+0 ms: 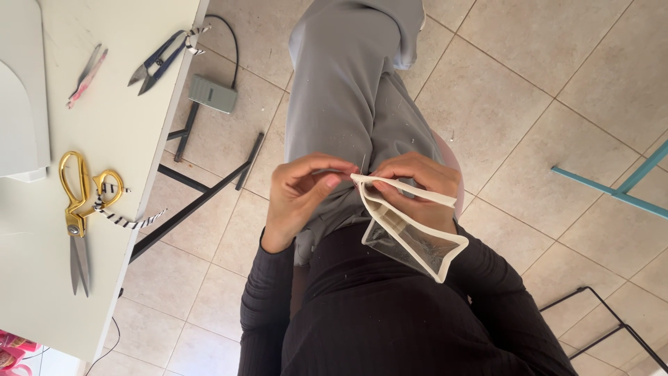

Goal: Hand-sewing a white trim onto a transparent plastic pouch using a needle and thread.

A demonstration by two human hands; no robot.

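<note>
The person is seated, and both hands work over the lap at the centre of the head view. The right hand holds a small clear pouch edged with cream binding; its fingers are pressed together on the binding at the pouch's upper corner, and the body of the pouch hangs from there toward 5 o'clock, against the black sleeve. The left hand sits just beside it at 9 o'clock; its thumb and forefinger are pinched together close to the same corner. What they pinch is too fine to identify; a thin dark line rising between the two hands may be a needle or thread. Progress, as a judgement: the cream binding already runs round every visible edge of the pouch, so the edging appears largely complete, and the attention at the upper corner suggests finishing work there remains. Whether that corner is closed cannot be determined. On the pale surface toward 9 o'clock, well apart from the hands, lie gold-handled scissors with a striped ribbon tied to one handle, thread snips toward 11 o'clock, and a small pink tool beside them. A grey foot pedal rests on the tiled floor below the surface edge.
</note>
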